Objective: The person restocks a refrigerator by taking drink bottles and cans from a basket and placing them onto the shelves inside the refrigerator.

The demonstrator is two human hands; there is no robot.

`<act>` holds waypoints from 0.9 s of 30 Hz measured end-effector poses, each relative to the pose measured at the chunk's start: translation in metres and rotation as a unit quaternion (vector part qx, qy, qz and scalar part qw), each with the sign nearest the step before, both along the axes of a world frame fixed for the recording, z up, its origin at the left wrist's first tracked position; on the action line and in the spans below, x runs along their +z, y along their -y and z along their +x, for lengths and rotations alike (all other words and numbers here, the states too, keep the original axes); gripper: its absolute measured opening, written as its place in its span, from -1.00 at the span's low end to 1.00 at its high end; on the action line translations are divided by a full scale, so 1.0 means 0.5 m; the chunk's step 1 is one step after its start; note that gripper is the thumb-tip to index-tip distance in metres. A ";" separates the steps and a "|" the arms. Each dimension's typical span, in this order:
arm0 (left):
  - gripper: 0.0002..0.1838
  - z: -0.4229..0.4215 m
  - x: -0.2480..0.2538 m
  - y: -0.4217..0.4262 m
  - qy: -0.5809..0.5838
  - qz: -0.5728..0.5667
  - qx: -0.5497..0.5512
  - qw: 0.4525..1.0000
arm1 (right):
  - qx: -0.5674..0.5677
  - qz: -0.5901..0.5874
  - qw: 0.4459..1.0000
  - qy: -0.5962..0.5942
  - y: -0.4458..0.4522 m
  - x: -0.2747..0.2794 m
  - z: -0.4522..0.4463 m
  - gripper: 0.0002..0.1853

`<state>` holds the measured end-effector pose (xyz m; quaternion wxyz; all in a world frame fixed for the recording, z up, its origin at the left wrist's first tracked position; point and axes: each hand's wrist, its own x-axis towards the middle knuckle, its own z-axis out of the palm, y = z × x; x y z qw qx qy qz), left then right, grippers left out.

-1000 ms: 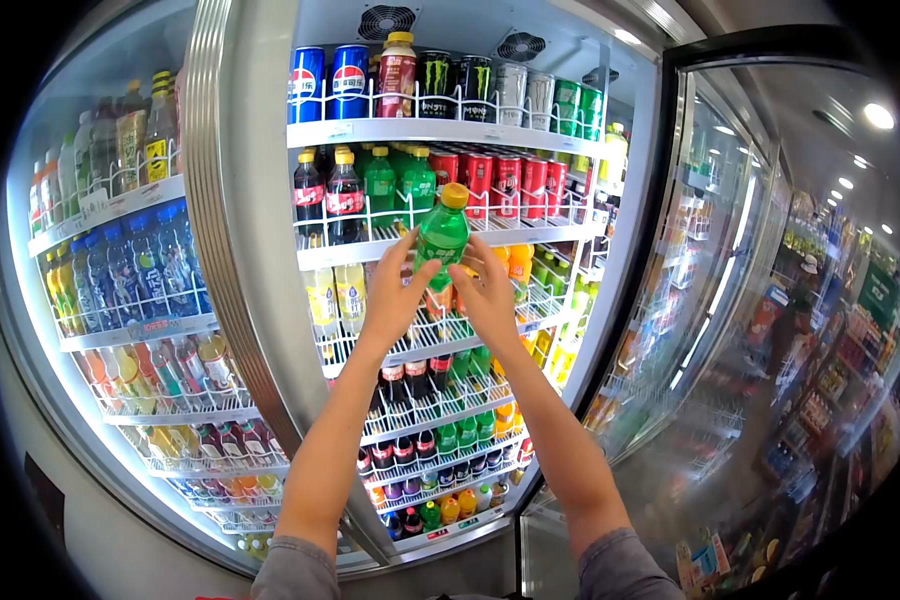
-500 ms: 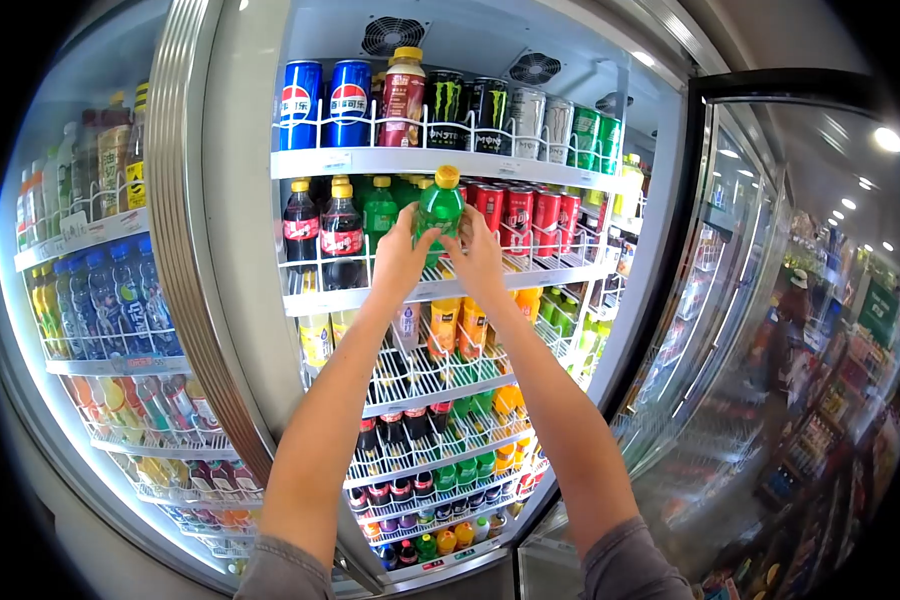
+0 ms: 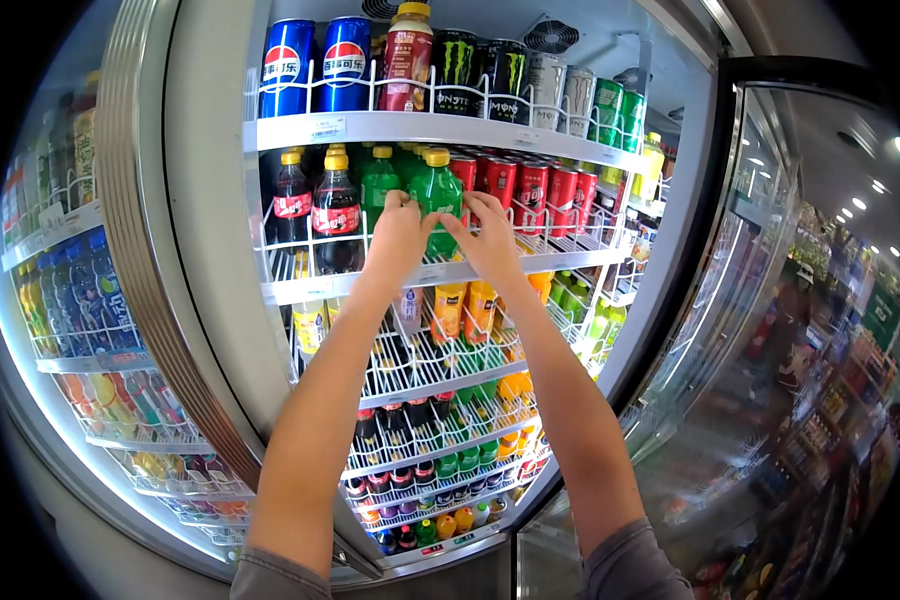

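A green soda bottle (image 3: 437,188) with a yellow cap stands upright on the second shelf, behind its wire front rail. At its left side is my left hand (image 3: 397,240), fingers curled and thumb across the front of the bottle. My right hand (image 3: 490,242) grips from the right, its thumb also on the front. Just left is another green bottle (image 3: 379,180), and beyond it cola bottles (image 3: 336,210) with red labels. Red cans (image 3: 532,190) stand in rows to the right of my right hand.
Above, a shelf edge (image 3: 450,135) carries blue cans (image 3: 345,65), black cans (image 3: 457,72) and a maroon bottle (image 3: 406,60). Orange bottles (image 3: 480,310) stand on the shelf below. The glass door (image 3: 710,300) hangs open at right; a metal-trimmed frame (image 3: 135,200) is at left.
Both hands have lowered the green bottle from above the rail to behind it, level with the neighbouring bottles. My view has moved closer to the shelves.
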<state>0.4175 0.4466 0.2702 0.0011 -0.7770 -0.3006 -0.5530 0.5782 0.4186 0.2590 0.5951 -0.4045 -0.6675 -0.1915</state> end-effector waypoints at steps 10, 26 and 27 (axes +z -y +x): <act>-0.53 0.033 -0.031 0.011 -0.060 0.104 0.119 0.986 | -0.030 -0.005 1.000 0.003 0.004 -0.015 -0.005 -0.45; -0.19 0.089 -0.323 0.355 -0.081 0.047 0.148 0.985 | 0.091 -0.132 0.952 -0.261 0.387 -0.314 -0.050 -0.52; -0.19 0.083 -0.332 0.373 -0.082 0.040 0.145 0.985 | 0.087 -0.138 0.951 -0.262 0.406 -0.332 -0.049 -0.52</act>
